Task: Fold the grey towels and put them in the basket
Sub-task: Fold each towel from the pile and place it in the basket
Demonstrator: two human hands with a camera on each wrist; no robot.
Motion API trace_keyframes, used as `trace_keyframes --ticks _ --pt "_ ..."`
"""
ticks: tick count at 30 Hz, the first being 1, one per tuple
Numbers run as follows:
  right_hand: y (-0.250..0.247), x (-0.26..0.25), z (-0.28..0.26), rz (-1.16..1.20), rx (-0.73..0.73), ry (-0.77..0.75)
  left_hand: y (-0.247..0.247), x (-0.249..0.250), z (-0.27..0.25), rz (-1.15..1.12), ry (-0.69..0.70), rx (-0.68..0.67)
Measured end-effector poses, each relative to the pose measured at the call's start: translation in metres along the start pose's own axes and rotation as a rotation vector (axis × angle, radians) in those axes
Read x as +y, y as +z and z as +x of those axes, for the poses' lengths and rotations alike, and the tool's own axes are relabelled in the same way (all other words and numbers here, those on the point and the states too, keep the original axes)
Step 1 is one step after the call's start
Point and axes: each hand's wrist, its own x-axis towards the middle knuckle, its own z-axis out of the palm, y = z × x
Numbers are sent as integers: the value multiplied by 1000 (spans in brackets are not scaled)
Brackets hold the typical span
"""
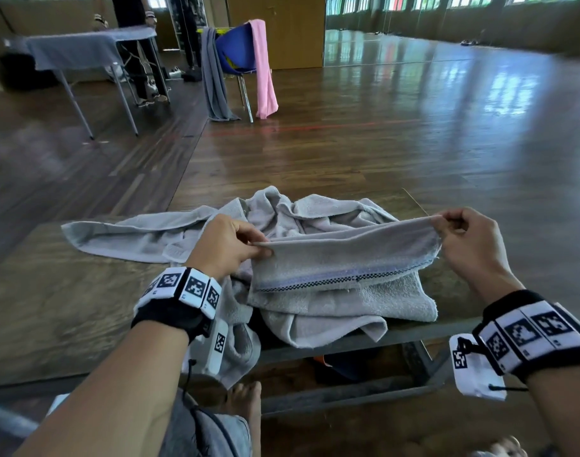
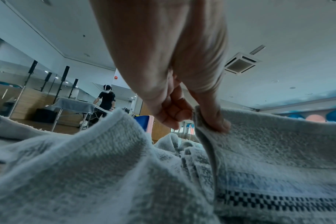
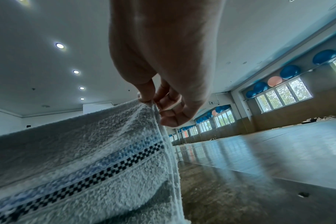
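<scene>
— What are the hands doing?

— Both grasp the same grey towel (image 1: pixel 341 258). The left hand (image 1: pixel 227 247) pinches one end of its top edge between thumb and fingers; the right hand (image 1: pixel 470 240) pinches the other end the same way, its remaining fingers curled in. The edge is stretched nearly straight between them, lifted off the table (image 1: pixel 51 308).

— And the rest of that towel?

— It hangs down from the held edge, showing a blue stripe above a black-and-white checked band, and its lower part lies in loose layers at the near edge of the table, a fold drooping over the edge.

— Any other towels?

— Yes, a second grey towel (image 1: pixel 133 237) lies crumpled on the table just beyond the hands, spreading to the left. The two touch; I cannot tell where one ends under the left wrist.

— What's farther off?

— A blue chair (image 1: pixel 237 49) at the far middle with a pink towel (image 1: pixel 265 70) and a darker grey towel (image 1: pixel 216 80) hanging from it, and a folding table (image 1: pixel 84 57) at far left draped in grey cloth, with a person (image 2: pixel 105 99) in black beside it.

— The basket?

— I cannot make one out.
</scene>
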Motion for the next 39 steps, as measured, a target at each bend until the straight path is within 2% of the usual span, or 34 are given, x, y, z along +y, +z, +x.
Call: trace_keyframes --ticks 11,15,19,22,24,26,27,30,32,34,36,39 --pt "8 -8 7 34 38 69 -5 -5 7 -4 -45 -38" --pt "6 -9 5 217 -44 198 1 -5 11 23 -114 -38" --pt "0 -10 5 324 -219 370 9 -3 18 17 -228 -54" --pt "-5 -13 4 333 -320 499 13 10 19 -169 -329 -109" --pt "-6 -20 9 402 -305 440 17 24 22 -402 -339 -74" --pt "-5 -31 15 556 -244 305 20 41 27 -576 -267 22" --pt "-4 -39 20 638 -194 236 19 51 33 -606 -180 92" --pt "-12 -57 25 894 -83 27 10 79 40 -568 87 296" --pt "-23 -61 26 1051 -119 -181 -1 93 40 -587 224 334" --pt "-36 -58 24 1099 -172 -299 -6 97 35 -582 303 344" --pt "-45 -50 19 1073 -206 -318 -3 91 26 -520 365 344" --pt "-53 -34 9 1009 -227 -221 6 73 8 -364 403 306"
